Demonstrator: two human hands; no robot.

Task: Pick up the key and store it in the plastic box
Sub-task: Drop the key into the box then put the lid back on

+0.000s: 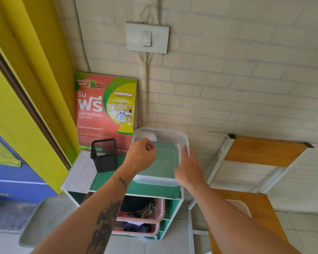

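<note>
A clear plastic box (180, 138) without a lid stands on the green top of a small shelf unit (151, 189). My left hand (140, 156) hovers over the box's left rim, fingers pinched on a small key (155, 149) that pokes out over the box's inside. My right hand (188, 167) is at the box's right front corner, fingers stretched flat along its right wall, holding nothing.
A black mesh pen holder (104, 155) stands left of the box. A red and green poster (106, 110) leans on the wall behind. Pink baskets (145, 213) fill the shelves below. A wooden chair (246, 204) is at the right, a grey stool (44, 220) at the lower left.
</note>
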